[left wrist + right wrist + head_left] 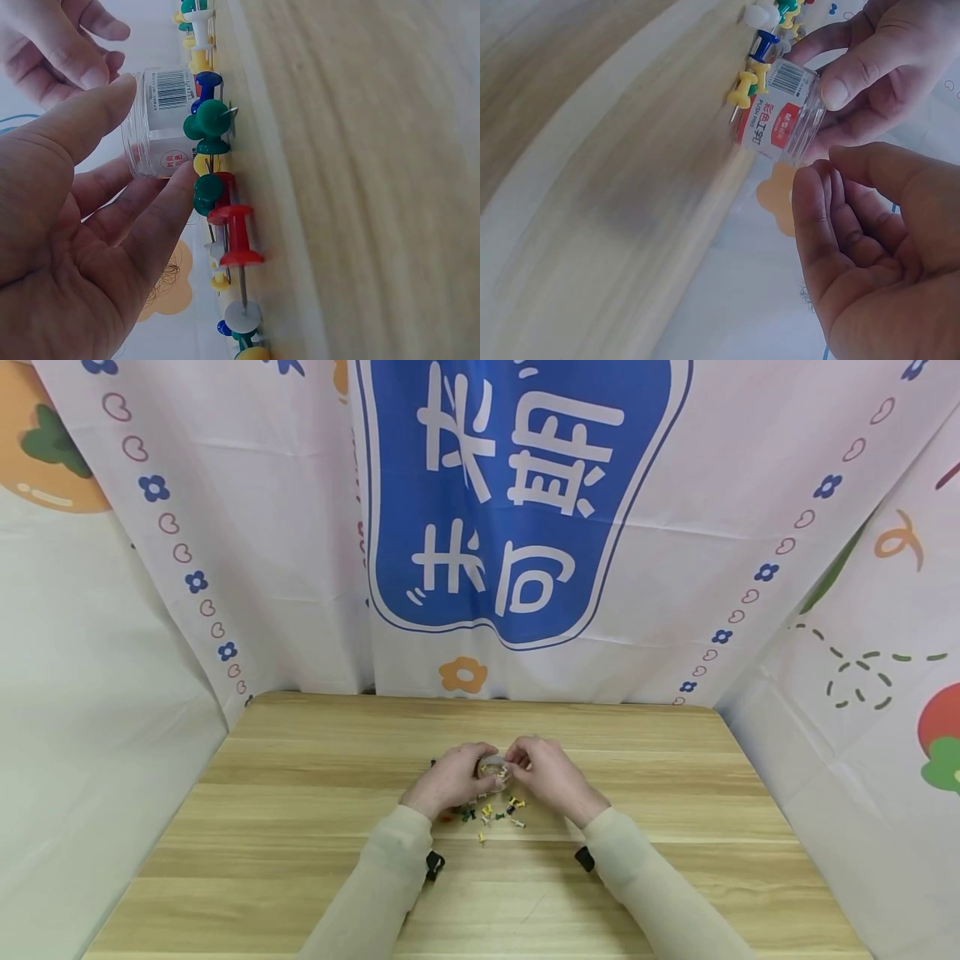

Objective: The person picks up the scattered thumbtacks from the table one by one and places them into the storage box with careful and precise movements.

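Note:
A small clear jar [492, 762] with a white-and-red push pin label stands upright on the table, a few light pins showing inside. My left hand [452, 781] grips it, thumb and fingers curled round its side. At the jar's mouth is my right hand [551, 778], thumb and index fingertips together; whether a pin sits between them I cannot tell. In the right wrist view those fingertips are right at the jar's glass rim. Loose push pins lie just in front, among them a red pin [237, 236], a green pin [214, 118] and a yellow pin [742, 91].
The wood-grain table [660, 877] ends at a white printed cloth [300, 635] hanging behind it, with more cloth at both sides. Several pins lie scattered nearer my forearms, including a yellow pin [482, 838]. Some metal points stick out sideways.

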`<state>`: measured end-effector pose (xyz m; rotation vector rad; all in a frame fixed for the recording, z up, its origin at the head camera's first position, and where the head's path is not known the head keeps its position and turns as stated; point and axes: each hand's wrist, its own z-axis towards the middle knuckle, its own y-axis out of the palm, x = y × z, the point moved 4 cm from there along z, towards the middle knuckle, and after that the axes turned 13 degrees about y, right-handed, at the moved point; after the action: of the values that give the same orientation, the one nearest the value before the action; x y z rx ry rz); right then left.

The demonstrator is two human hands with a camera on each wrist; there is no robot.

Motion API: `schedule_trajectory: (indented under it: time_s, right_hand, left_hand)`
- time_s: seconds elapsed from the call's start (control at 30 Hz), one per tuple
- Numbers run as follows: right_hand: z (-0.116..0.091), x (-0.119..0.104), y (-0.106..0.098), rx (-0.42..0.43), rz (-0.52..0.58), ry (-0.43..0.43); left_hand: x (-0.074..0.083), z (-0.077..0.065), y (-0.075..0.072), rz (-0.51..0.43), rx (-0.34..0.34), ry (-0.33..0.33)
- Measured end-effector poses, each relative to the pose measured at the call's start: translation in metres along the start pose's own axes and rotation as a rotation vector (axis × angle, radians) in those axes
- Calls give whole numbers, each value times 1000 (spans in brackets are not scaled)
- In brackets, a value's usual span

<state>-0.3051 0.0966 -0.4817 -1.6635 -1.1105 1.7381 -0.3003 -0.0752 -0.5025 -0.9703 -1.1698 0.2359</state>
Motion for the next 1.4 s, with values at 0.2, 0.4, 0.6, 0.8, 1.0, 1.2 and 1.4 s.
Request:
schedule_trajectory:
  time_s: [0.2, 0.4, 0.6, 0.8, 1.0, 1.2, 1.4]
  right_hand:
    - [-8, 3, -3, -15, -35, -30]
    - [-15, 8, -3, -48, -84, -51]
    - [-21, 14, 0, -55, -158, -96]
    - [-27, 16, 3, -39, -262, -217]
    - [-30, 18, 6, -55, -342, -302]
    - [-33, 19, 8, -60, -373, -332]
    - [-33, 21, 10, -65, -408, -322]
  left_hand:
    - [0, 0, 1, 6, 1, -8]
    - [0, 0, 1, 12, 1, -2]
    - [0, 0, 1, 21, 4, -10]
    - [0, 0, 0, 18, 3, -3]
    - [0, 0, 1, 18, 10, 10]
    - [0, 0, 0, 15, 12, 4]
    - [0, 0, 0, 14, 6, 4]
